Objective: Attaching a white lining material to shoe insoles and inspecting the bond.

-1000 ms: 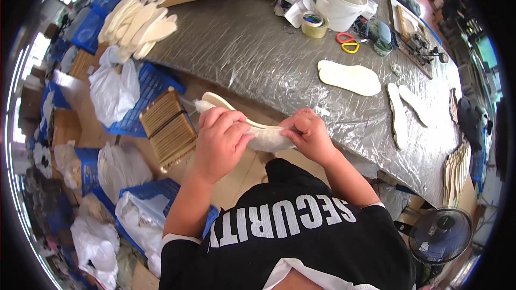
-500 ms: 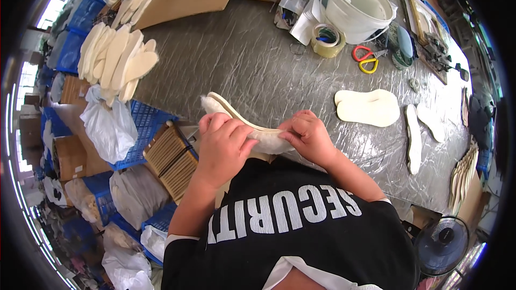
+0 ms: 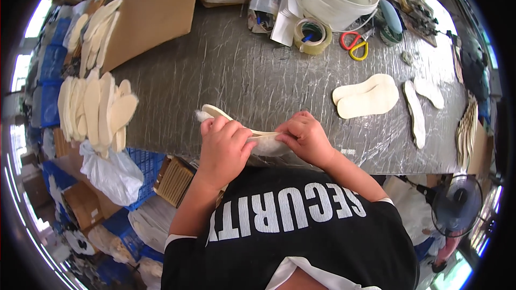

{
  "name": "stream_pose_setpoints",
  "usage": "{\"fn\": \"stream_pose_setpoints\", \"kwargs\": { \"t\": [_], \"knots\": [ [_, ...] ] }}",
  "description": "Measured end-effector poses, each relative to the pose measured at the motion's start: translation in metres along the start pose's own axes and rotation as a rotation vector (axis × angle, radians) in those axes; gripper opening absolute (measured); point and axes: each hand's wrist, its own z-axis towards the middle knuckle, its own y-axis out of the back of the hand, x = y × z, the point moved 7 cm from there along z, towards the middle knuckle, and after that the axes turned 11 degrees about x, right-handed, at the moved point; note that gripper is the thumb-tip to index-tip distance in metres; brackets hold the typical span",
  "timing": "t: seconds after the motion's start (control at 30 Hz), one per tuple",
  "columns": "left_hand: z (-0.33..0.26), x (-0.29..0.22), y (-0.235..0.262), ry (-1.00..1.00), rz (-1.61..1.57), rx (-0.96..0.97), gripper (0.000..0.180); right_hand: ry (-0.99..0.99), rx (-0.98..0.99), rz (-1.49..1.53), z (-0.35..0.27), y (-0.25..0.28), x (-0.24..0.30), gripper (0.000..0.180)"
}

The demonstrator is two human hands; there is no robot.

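A cream insole [image 3: 217, 111] with white fluffy fleece on its underside is held level near the table's front edge, over my chest. My left hand [image 3: 224, 144] grips it toward its left end, with the fingers bent over the top edge. At its right end my right hand [image 3: 308, 137] pinches the rim between thumb and fingers. Part of the insole is hidden behind the hands. Flat on the table to the right lies an overlapping pair of cream insoles [image 3: 368, 96], and beyond it two narrower cream pieces [image 3: 416, 115].
Stacked cream insoles [image 3: 97, 108] stand at the table's left edge beside a cardboard sheet [image 3: 156, 19]. Toward the back are a white bucket [image 3: 337, 0], tape rolls [image 3: 313, 36] and scissors [image 3: 355, 46]. Blue crates and a white plastic bag [image 3: 114, 174] are at lower left; a fan [image 3: 457, 204] is at lower right.
The whole view has shifted and turned slightly, so the table items appear moved. Both hands keep their hold on the fleecy insole, with its left end now slightly lower in the picture.
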Motion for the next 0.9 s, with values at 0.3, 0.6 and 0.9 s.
{"fn": "stream_pose_setpoints", "kwargs": {
  "t": [0.3,0.6,0.9],
  "knots": [
    [0.028,0.027,-0.011,-0.221,-0.171,0.133,0.012,-0.173,0.000,-0.030,0.009,-0.017,-0.012,0.010],
    [0.037,0.033,-0.027,-0.313,-0.240,0.254,0.012,-0.252,0.102,0.050,0.011,-0.021,-0.004,0.017],
    [0.033,0.021,-0.042,-0.393,-0.259,0.275,0.015,-0.292,0.020,-0.076,-0.001,-0.046,-0.010,0.018]
  ]
}}
